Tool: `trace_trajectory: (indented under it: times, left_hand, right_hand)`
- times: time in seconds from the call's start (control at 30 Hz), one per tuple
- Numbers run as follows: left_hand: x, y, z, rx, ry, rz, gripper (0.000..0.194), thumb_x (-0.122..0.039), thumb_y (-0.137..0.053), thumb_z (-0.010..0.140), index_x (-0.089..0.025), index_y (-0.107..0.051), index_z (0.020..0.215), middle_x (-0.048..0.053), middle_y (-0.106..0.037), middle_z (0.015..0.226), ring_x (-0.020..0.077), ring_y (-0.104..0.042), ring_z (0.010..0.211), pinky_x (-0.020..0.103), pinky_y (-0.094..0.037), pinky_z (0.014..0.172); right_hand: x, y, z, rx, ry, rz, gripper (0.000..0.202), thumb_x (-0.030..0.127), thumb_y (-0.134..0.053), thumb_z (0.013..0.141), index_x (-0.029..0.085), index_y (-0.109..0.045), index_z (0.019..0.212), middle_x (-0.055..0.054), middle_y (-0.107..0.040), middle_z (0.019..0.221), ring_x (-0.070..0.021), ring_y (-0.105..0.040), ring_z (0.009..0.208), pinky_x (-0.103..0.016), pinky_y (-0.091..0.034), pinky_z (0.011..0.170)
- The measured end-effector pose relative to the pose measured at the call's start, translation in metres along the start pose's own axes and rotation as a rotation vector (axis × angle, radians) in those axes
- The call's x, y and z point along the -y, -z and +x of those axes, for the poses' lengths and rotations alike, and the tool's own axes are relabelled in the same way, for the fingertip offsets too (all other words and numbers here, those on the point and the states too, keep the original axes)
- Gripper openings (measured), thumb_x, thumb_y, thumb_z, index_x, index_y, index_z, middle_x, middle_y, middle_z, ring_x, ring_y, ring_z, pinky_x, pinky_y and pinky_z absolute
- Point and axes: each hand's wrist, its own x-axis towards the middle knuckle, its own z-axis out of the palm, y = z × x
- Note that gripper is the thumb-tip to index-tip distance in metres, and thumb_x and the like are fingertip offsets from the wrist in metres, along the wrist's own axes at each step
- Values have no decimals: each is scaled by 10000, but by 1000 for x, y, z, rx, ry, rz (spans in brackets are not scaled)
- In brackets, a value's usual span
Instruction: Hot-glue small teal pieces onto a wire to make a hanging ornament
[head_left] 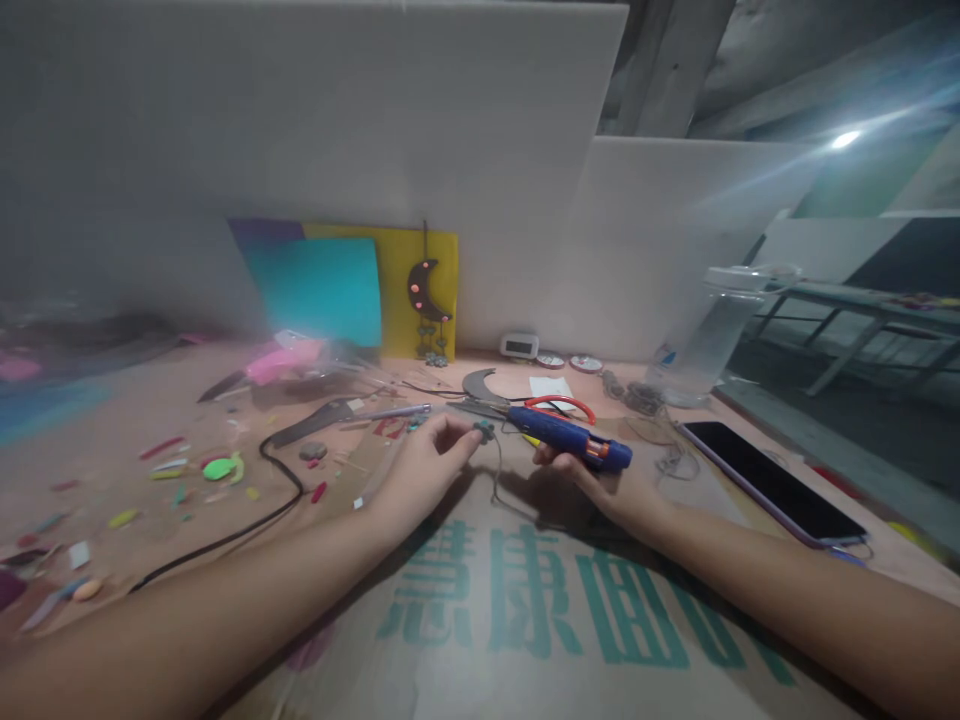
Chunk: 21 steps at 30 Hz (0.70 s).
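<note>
Thumb and fingers of my left hand (439, 455) pinch a small grey-green piece (486, 431), perhaps a flower shape, with a thin dark cord (496, 480) trailing below it. My right hand (592, 485) is wrapped round a blue hot glue gun (562, 435). Its nozzle points left, close to the small piece; whether they touch I cannot tell. Just behind the glue gun are red-handled scissors (562, 403) and a dark crescent moon cutout (480, 385). Under both hands lies a cardboard sheet (480, 640) with green printed characters.
Against the white partition lean coloured sheets (330, 290) with a hanging moon ornament (424, 290). Scraps (217, 468) litter the left, beside a black cable (247, 530). A phone (772, 480), a plastic jug (694, 340) and coiled cord (637, 395) stand or lie at right. A small clock (519, 346) sits behind.
</note>
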Motion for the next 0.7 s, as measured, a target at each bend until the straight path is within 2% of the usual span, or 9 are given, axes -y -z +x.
trace_trajectory:
  times: [0.2, 0.37, 0.57, 0.7]
  left_hand:
    - [0, -1, -1, 29, -12, -2, 218, -387, -604, 828, -170, -591, 833, 17, -635, 795, 176, -587, 772, 298, -445, 724]
    - [5, -1, 0, 35, -34, -29, 211, -383, -593, 837, -172, -579, 836, 16, -621, 807, 179, -574, 797, 306, -441, 750]
    - [5, 0, 0, 6, -46, -15, 197, -377, -589, 846, -181, -572, 835, 0, -608, 810, 172, -572, 807, 302, -427, 761]
    - [2, 0, -2, 5, -66, -29, 185, -365, -587, 852, -185, -562, 823, -10, -592, 788, 162, -564, 781, 292, -427, 740]
  right_hand:
    - [2, 2, -2, -51, -116, -42, 299, 457, -558, 836, 226, -639, 664, -28, -638, 619, -205, -643, 632, -328, -552, 645]
    - [0, 0, 0, -47, -87, -11, 249, 457, -580, 832, 227, -660, 780, -46, -724, 775, -223, -690, 740, -330, -560, 702]
    - [0, 1, 0, -41, -87, -104, 384, 526, -510, 864, 210, -614, 671, -24, -628, 628, -165, -584, 545, -291, -522, 576]
    - [0, 2, -2, -27, -97, -114, 421, 549, -497, 864, 213, -595, 630, -14, -573, 575, -149, -539, 499, -273, -497, 527]
